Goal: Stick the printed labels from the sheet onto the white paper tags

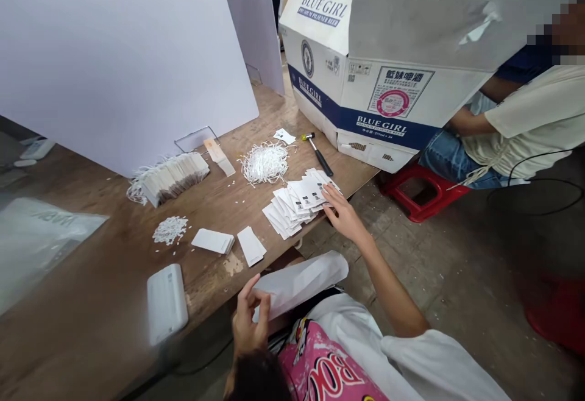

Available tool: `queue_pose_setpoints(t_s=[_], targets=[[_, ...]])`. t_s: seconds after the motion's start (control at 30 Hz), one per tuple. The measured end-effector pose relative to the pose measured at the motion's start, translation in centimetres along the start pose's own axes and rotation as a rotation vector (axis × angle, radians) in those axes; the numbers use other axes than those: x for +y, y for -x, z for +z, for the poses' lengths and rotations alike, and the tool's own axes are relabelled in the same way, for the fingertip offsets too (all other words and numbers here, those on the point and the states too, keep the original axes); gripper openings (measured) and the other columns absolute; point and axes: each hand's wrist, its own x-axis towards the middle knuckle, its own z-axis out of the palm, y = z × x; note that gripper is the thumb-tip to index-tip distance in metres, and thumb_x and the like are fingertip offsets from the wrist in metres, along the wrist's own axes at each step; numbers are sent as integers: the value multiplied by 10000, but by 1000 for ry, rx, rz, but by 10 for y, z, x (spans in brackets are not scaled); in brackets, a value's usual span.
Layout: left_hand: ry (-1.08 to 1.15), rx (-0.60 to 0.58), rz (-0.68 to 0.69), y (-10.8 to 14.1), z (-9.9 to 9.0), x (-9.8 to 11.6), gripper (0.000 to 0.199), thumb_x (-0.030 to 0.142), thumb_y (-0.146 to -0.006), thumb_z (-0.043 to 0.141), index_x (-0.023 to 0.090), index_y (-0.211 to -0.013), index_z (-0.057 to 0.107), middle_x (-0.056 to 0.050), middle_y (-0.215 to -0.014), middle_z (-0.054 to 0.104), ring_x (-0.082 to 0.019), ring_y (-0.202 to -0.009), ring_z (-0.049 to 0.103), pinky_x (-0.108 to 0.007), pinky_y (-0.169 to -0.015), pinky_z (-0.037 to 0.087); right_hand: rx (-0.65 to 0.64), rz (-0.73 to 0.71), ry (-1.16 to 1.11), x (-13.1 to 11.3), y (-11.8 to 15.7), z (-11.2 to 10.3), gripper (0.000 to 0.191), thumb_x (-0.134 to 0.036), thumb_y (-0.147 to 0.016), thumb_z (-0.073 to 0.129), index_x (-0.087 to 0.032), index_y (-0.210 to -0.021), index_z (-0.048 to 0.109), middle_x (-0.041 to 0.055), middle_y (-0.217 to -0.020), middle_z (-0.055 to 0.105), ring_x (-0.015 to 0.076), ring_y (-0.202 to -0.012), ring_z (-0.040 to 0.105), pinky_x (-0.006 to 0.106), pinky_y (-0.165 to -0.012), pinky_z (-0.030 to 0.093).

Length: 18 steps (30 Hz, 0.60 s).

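Spreading the right hand (346,219) over fanned cards (292,198). Curling the left hand (248,323) at a white sheet (304,280), with unclear grip. Perhaps risking a spill off the table (132,236) beside the right hand through uneven pushing.

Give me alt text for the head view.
Right hand touches fanned white cards on a wooden table; left hand is at a translucent sheet near the lap. Beyond lie white strings, a hammer and a beer box.
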Motion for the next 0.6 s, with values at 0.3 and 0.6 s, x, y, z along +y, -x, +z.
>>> queue_pose_setpoints(t_s=[0.3,0.6], targets=[[-27,-145,164,-46,18,56,316,360,-854,585,186,-1115,546,21,-726,578,-81,-538,478,-172,-474,380,-409,228,-287,-19,92,-67,603,-529,-819,638,-246,-1343,540,112,-1400,528,296,-1292,501,505,-1093,385],[55,-257,173,-70,45,97,323,410,-851,577,186,-1084,556,39,-689,516,-95,-587,447,-191,-551,380,102,630,-687,20,155,-46,761,-650,-825,542,-294,-1461,322,151,-1486,409,277,-1332,455,516,-1128,310]])
